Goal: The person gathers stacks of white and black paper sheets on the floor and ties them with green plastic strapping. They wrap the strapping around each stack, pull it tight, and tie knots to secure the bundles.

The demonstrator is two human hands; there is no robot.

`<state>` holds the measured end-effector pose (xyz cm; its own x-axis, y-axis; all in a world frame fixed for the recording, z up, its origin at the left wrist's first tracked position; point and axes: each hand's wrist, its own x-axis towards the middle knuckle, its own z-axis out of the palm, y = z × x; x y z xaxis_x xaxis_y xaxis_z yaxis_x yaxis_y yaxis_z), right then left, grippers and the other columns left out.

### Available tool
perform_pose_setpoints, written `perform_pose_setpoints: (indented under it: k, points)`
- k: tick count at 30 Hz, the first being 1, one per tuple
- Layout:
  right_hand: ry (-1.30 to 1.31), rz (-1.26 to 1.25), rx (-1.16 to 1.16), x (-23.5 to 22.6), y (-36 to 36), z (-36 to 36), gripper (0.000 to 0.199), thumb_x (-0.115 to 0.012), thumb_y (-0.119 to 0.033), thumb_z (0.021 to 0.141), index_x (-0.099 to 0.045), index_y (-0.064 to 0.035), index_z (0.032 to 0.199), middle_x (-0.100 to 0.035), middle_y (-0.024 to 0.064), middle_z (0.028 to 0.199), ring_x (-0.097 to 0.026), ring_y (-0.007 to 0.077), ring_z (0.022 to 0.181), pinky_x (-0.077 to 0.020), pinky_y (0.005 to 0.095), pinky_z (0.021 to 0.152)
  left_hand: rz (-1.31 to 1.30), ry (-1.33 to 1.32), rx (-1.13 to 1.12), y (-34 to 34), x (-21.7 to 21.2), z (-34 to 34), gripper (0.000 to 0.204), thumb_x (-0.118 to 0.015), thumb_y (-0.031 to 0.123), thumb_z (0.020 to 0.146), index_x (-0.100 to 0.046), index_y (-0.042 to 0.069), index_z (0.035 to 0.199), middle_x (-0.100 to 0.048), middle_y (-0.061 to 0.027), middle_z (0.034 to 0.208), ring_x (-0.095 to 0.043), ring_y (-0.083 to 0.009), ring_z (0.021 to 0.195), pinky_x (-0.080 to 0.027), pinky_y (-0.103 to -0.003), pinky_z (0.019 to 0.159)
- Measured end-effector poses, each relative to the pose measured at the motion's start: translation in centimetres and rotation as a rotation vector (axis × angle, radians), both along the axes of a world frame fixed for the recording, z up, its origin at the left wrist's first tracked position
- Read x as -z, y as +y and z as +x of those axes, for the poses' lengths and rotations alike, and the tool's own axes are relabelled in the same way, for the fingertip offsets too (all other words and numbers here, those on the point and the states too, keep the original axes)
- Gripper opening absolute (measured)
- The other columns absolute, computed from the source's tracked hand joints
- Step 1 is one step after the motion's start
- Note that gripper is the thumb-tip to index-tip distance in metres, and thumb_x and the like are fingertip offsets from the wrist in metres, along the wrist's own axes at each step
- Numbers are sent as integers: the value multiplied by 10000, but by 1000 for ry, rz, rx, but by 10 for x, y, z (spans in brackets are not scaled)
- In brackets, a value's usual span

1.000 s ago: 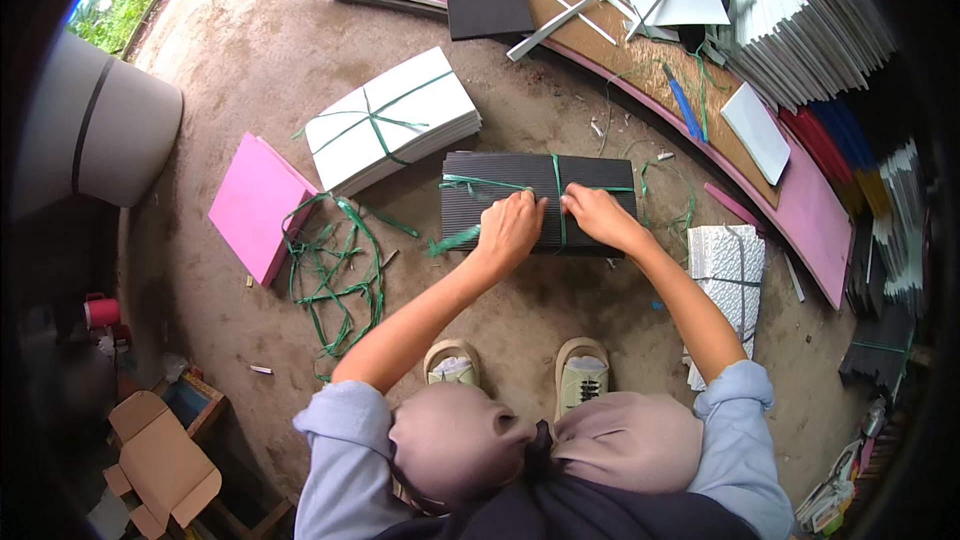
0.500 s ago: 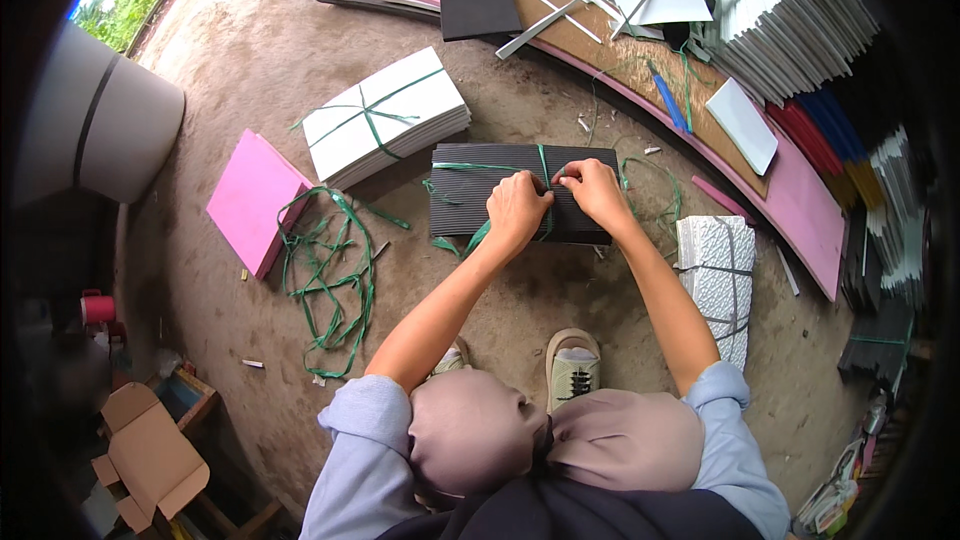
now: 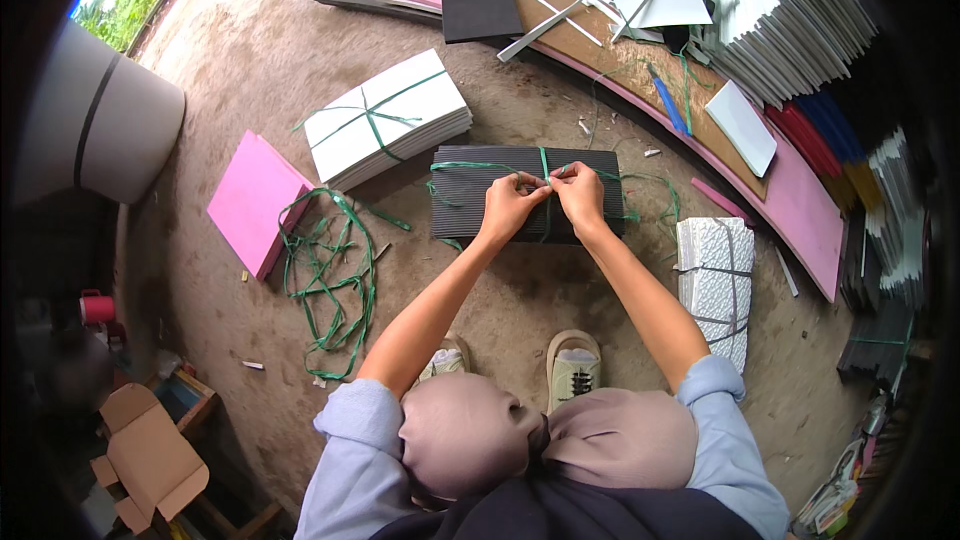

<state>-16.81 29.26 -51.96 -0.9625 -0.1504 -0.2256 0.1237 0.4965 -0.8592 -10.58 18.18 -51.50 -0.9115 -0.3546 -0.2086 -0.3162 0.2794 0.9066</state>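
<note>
In front of me on the floor lies a stack of black ribbed sheets (image 3: 470, 212). Green plastic twine (image 3: 543, 158) runs lengthwise and crosswise over its top. My left hand (image 3: 511, 202) and my right hand (image 3: 578, 195) meet above the middle of the stack, where the strands cross. Thumb and fingers of each hand are pinched on the twine. The fingertips nearly touch, and the exact shape of the twine between them is too small to make out. Loose ends trail off the stack's right side.
Beyond it lies a tied stack of white sheets (image 3: 385, 120). Left are a pink stack (image 3: 255, 202) and a tangle of green twine (image 3: 335, 290). A tied white textured bundle (image 3: 715, 290) lies right. A blue cutter (image 3: 669, 103) rests on a brown board (image 3: 630, 80).
My hands have drawn closer together at the crossing, from fists into fingertip pinches. The loose twine at the stack's near left edge has shifted and shows less.
</note>
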Motion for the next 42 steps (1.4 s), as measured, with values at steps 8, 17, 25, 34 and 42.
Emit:
perform_pose_setpoints:
  k: [8,17,25,34,42]
  points:
    - [-326,-447,75,2,-6,3,126,-620,-35,731,-546,8,824,-599,50,783,-582,146,756,-430,268,698,-169,-55,-118,0,3,10,359,-605,337,785,-581,-20,759,-538,-68,606,-506,-148,563,-406,-307,538]
    - [-232,-68,-468,-23,51,-24,209,-587,-164,772,-601,-22,924,-629,93,863,-578,176,806,-428,286,748,370,-53,7,-16,-26,-10,326,-481,297,873,-566,-4,779,-456,-1,543,-411,-100,464,-316,-255,450]
    - [116,-91,-567,-45,41,-12,256,-555,-276,816,-581,-24,854,-546,55,838,-505,189,760,-417,323,768,213,-43,45,-7,-33,-16,331,-453,271,878,-553,-35,803,-507,-83,599,-503,-180,562,-386,-307,510]
    - [46,-129,-351,-180,108,-57,255,-510,-297,864,-539,-59,776,-386,-60,547,-359,22,478,-325,183,447,-414,-232,385,-28,-27,-26,374,-386,266,860,-600,-40,889,-562,-241,839,-548,-353,812,-424,-397,766]
    - [600,297,-29,-241,192,-92,381,-567,-350,803,-604,25,745,-518,65,570,-460,110,552,-396,304,540,-587,-276,542,-22,-55,-34,300,-536,296,809,-633,21,877,-598,-227,871,-574,-352,859,-448,-412,792]
